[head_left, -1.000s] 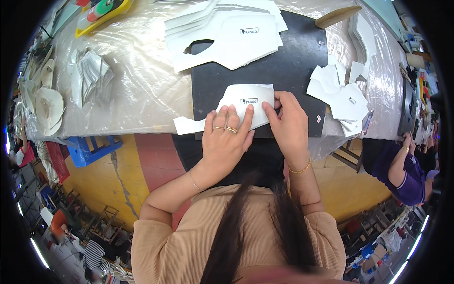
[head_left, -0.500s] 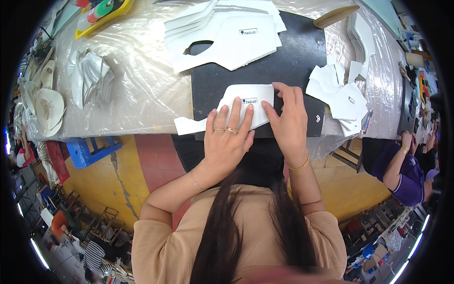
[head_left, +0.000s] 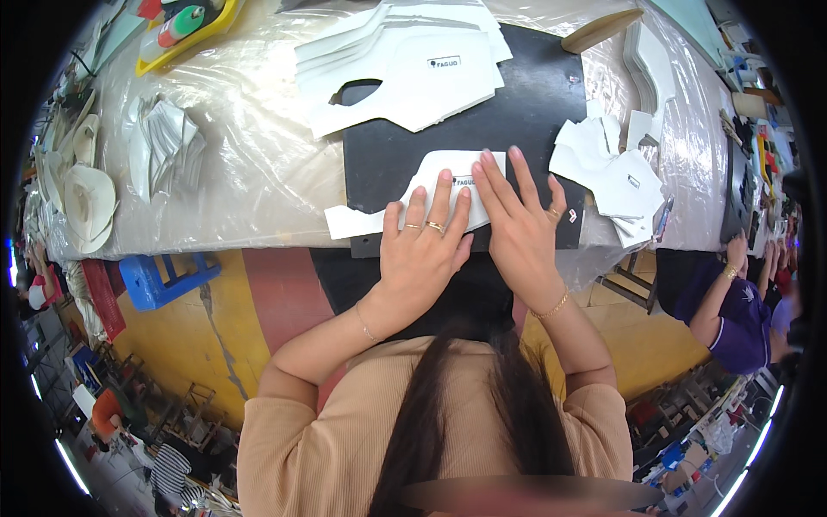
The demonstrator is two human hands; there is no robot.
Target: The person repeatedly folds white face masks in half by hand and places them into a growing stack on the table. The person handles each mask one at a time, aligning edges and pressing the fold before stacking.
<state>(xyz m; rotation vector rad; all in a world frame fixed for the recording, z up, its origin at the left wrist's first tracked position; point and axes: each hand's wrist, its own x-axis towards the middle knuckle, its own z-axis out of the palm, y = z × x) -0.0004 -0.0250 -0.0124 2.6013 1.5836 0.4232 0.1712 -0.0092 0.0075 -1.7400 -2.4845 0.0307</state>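
Observation:
A white cut panel point(head_left: 455, 161) with a small dark printed label lies flat on the black mat point(head_left: 388, 159) near the table's front edge. My left hand point(head_left: 424, 246) rests on its lower side, fingers stretched out and spread. Over its right end lies my right hand point(head_left: 522, 228), also flat with fingers extended, partly covering the label. A stack of similar white panels point(head_left: 431, 95) sits behind on the mat, the top one bearing the same kind of label. Just right of my right hand, a small white and red tag point(head_left: 573, 215) lies on the mat.
A wooden-handled tool point(head_left: 603, 31) lies at the mat's far right corner. Loose white pieces point(head_left: 607, 168) are heaped at right, more stacked pieces point(head_left: 164, 142) at left. A yellow tray point(head_left: 185, 43) with a bottle stands far left. A blue stool point(head_left: 155, 280) is below; a co-worker point(head_left: 732, 319) sits right.
My right hand has gone from gripping at the panel's right edge to lying flat across its label. My left hand stays on the panel.

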